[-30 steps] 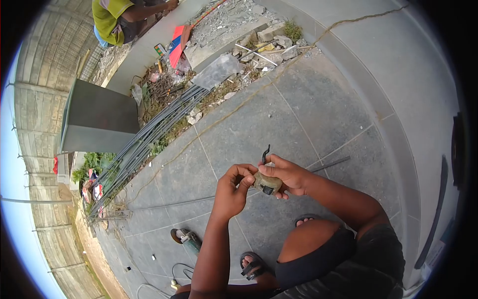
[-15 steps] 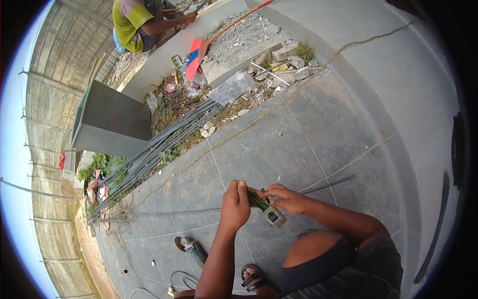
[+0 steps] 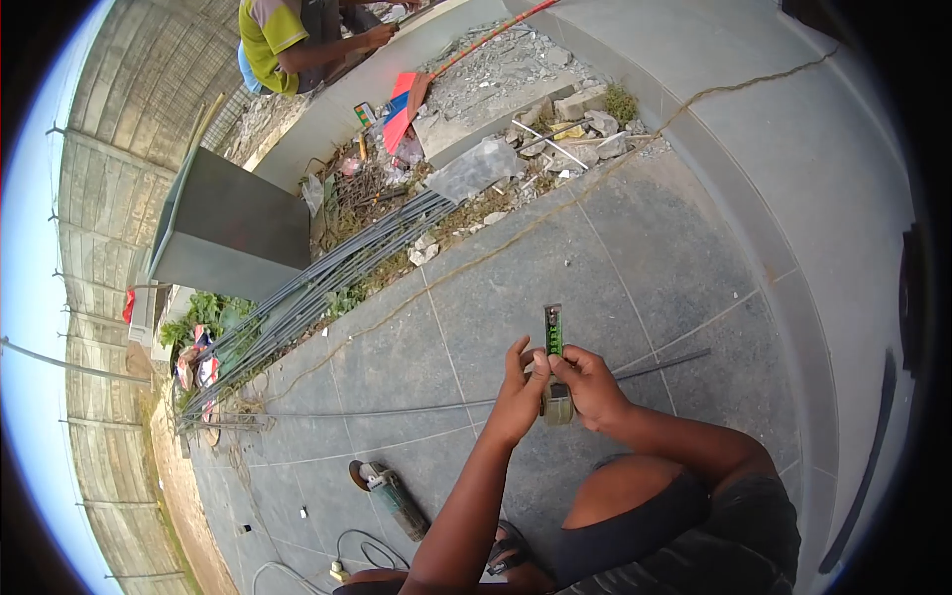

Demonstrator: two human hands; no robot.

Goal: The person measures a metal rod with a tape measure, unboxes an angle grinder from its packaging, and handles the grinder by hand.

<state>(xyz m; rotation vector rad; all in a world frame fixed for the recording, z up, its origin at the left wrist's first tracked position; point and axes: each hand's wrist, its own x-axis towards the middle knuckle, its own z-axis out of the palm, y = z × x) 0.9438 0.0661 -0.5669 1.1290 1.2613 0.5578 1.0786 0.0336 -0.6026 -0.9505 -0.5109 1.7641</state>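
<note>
A tape measure case (image 3: 558, 405) sits between my two hands, with a short length of green blade (image 3: 554, 332) standing out beyond my fingertips. My left hand (image 3: 520, 392) pinches the blade near its base with thumb and fingers. From the other side, my right hand (image 3: 592, 385) closes around the case, its thumb beside the blade. Below and to the left, an angle grinder (image 3: 393, 498) lies on the grey tiles. A thin grey rod (image 3: 662, 365) rests on the floor to the right of my hands.
Long grey rods (image 3: 347, 256) run beside rubble (image 3: 585, 134) and a broom (image 3: 407, 107). A grey box-like structure (image 3: 233, 228) stands at the left. Another person (image 3: 278, 45) sits at the top. A cable (image 3: 372, 545) lies near my foot.
The tape measure has turned, so its blade now points away from me. My left hand has moved right, close against my right hand. The view has shifted slightly.
</note>
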